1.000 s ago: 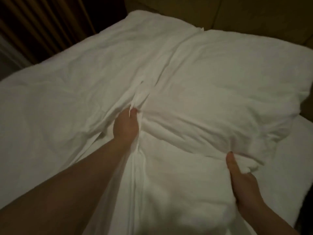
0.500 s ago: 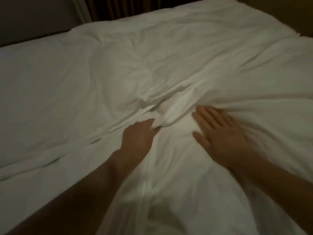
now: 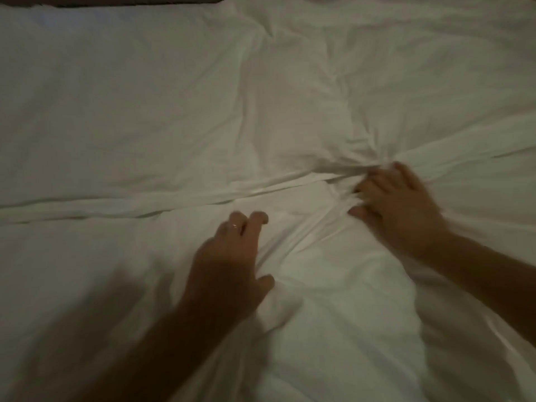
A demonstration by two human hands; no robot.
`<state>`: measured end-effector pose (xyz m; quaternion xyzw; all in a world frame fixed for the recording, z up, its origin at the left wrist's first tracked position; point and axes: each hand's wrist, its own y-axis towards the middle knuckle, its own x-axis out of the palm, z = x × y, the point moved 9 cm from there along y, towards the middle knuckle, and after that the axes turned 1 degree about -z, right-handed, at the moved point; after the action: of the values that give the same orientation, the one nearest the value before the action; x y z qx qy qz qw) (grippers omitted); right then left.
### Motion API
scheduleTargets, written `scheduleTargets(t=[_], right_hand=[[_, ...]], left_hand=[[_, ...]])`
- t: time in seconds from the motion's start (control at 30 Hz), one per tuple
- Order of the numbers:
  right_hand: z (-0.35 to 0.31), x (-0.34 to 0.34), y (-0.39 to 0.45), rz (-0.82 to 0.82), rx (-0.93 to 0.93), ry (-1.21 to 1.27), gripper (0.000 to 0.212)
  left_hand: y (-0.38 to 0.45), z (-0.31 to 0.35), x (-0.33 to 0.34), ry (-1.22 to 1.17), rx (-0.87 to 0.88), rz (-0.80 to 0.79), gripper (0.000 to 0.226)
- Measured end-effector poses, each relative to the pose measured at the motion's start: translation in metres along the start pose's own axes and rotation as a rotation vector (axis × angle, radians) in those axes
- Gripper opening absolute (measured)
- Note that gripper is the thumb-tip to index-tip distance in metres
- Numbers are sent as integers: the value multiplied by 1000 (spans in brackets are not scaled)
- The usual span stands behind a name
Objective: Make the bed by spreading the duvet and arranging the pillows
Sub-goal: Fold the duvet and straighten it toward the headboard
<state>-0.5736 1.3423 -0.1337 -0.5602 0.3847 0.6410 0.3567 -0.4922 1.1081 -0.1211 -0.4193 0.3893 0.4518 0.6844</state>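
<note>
White bedding fills nearly the whole view, lit dimly, with only a thin dark strip of room along the far edge. Most of it is the duvet (image 3: 130, 111), which covers the bed from near to far, broadly flat on the left and rumpled toward the middle and right. A long folded ridge (image 3: 145, 203) runs across it from the left edge toward the right, ending in a knot of creases.

At that knot the right hand (image 3: 397, 207) has its fingers curled into the cloth, its grip closed on a bunch of duvet; motion blur softens the fingertips. Nearer and more central, the left hand (image 3: 229, 268) lies on the cover with its fingers bent and slightly spread, a ring (image 3: 235, 226) on one of them, thumb pressing a small fold. Whether its grip pinches cloth or only presses down, I cannot tell.

By my judgement the duvet will handle as soft, light and limp: it will bunch wherever it is pulled from one spot and will not slide as a sheet. Better holds would be along the ridge or out at the edges, hands well apart, so that the pull flattens it.

No pillow can be told apart from the white folds, and nothing else lies on the bed to get in the way
</note>
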Motion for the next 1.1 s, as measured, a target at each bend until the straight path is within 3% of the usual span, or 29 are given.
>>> scheduleTargets(t=[0.07, 0.13, 0.2, 0.33, 0.4, 0.47, 0.57, 0.67, 0.73, 0.77, 0.83, 0.87, 0.93, 1.0, 1.07, 1.1], right_hand=[[16, 5, 2, 6, -4, -68, 34], [18, 11, 4, 1, -21, -121, 36], [16, 14, 7, -16, -5, -131, 41], [18, 1, 2, 45, -24, -79, 47], [24, -2, -2, 80, -11, -40, 49], [29, 2, -3, 106, 38, -35, 48], [24, 13, 5, 52, 67, -65, 48], [15, 6, 13, -36, 128, -6, 47], [-23, -11, 14, -34, 51, 195, 39], [-54, -18, 14, -73, -9, 299, 36], [-110, -9, 13, -224, -80, 383, 51], [-126, 5, 12, -315, -69, 379, 62], [-133, 15, 17, -407, 51, 326, 63], [-120, -16, 32, -255, 135, 399, 59], [-98, -78, 44, 112, 151, 501, 60], [-93, -96, 48, 224, 124, 512, 60]], left_hand=[[-3, -20, -3, 32, -21, -165, 61], [-19, -37, -7, 43, -73, -294, 40], [-24, -47, -22, 46, -89, -281, 27], [-3, -39, -62, -163, 82, -291, 25], [21, -60, -74, -180, 48, -217, 15], [42, -91, -53, -132, -71, -141, 29], [47, -128, 6, -61, -381, -68, 38], [14, -103, 8, -26, -409, 217, 42], [-38, -83, -2, 15, -395, 376, 52], [-65, -81, 4, -3, -411, 373, 61], [-105, -93, 35, 39, -468, 161, 70], [-111, -105, 49, -2, -482, 36, 64], [-98, -133, 30, -97, -577, 49, 48], [-80, -137, -37, -166, -487, 300, 49], [-70, -109, -128, -62, -186, 565, 49], [-62, -110, -146, -101, -144, 527, 44]])
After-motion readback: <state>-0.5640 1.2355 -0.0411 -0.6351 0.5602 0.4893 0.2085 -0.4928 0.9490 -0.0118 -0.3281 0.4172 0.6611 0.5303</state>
